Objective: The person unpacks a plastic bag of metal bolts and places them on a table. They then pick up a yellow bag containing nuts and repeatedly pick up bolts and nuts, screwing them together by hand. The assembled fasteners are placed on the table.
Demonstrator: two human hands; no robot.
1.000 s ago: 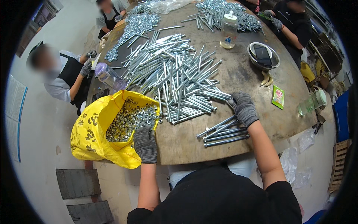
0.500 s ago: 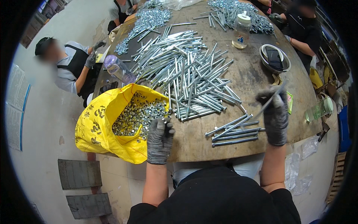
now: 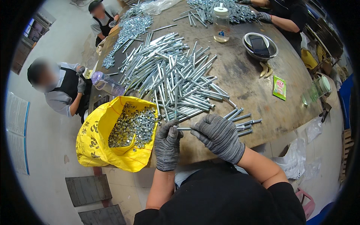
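Both gloved hands, left hand (image 3: 167, 144) and right hand (image 3: 219, 137), have fingers clamped on one long bolt (image 3: 184, 128); yellow bag of nuts (image 3: 93, 144) at nine o'clock on the bench (image 3: 243, 82).

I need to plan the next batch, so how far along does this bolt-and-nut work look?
Done: only a small row of bolts lies set apart near the table edge. In hand: the left hand and right hand, both gloved, meet on one bolt in front of the yellow bag of nuts. Left: the big pile of bolts and the bag look nearly full, so most seems to remain.
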